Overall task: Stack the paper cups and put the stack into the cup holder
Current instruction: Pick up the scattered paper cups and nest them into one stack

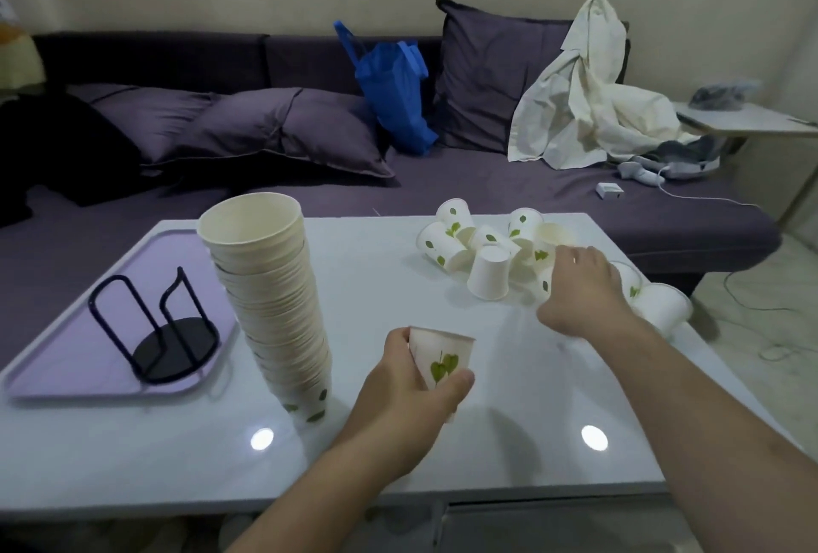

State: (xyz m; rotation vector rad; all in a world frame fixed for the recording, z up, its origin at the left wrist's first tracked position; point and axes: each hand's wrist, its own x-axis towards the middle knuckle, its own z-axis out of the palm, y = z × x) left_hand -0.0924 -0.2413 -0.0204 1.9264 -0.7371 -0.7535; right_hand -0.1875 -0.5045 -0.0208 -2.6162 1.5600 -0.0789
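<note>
A tall, slightly leaning stack of white paper cups point(274, 304) stands left of centre on the glossy white table point(509, 442). My left hand point(411, 384) grips one upright paper cup with a green leaf print point(440, 360) near the table's middle, right of the stack. My right hand point(580, 291) reaches over a heap of several loose cups point(482, 247) at the far right, fingers curled on a cup there point(545, 282). The black wire cup holder point(163, 331) stands empty on a lilac tray point(57, 371) at the left.
A purple sofa point(487, 180) with pillows, a blue bag point(394, 87) and a white cloth point(584, 96) runs behind the table. A few cups point(664, 304) lie near the table's right edge. A small side table point(752, 123) stands at far right.
</note>
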